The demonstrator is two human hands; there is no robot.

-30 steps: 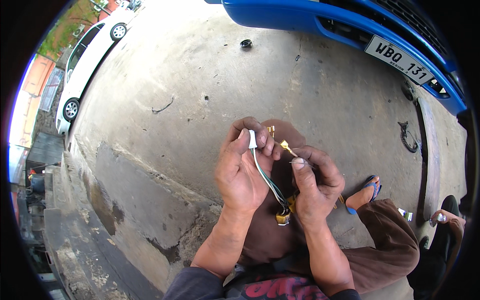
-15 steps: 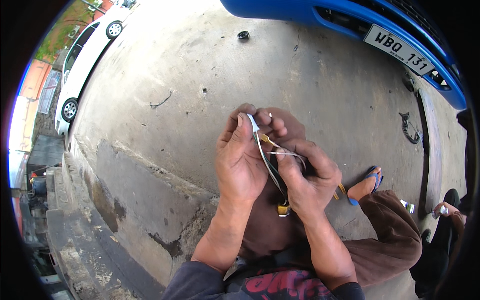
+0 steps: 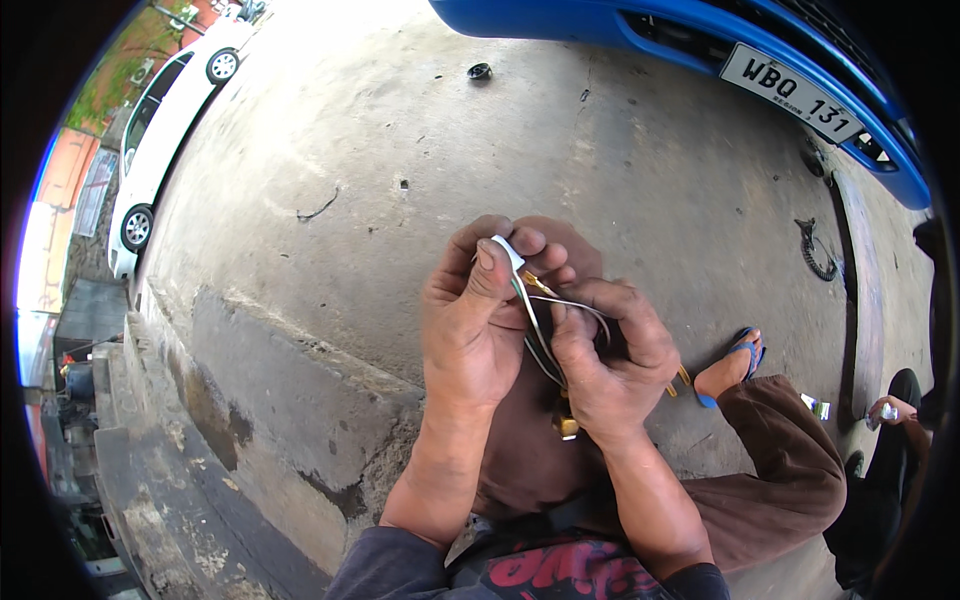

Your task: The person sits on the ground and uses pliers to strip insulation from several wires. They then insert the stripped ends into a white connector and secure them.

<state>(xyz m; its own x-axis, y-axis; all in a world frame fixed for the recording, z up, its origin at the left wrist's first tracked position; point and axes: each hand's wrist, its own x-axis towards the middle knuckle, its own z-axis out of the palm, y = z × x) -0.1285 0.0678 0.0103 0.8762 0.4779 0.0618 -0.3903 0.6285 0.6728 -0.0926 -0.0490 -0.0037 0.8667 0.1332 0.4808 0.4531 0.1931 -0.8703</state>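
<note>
My left hand pinches a small white plastic connector between thumb and fingers. Thin wires, white and dark green, run from it down toward my right palm. In my right hand, thumb and forefinger are closed on a thin white wire. A small brass-coloured terminal sits at a wire end, close beside the white connector; whether it touches cannot be made out. Below the right hand hangs a yellowish-brown block-shaped part on the wires. My right fingers partly hide the wire bundle.
A blue vehicle's bumper spans the top right; a white car stands far left. A concrete ledge runs along my left. Black coiled hose and a plank lie right, near another person's hand.
The terminal and the white connector are slightly closer together. My left hand has shifted a little left and tilted the connector. The block-shaped part below has turned slightly.
</note>
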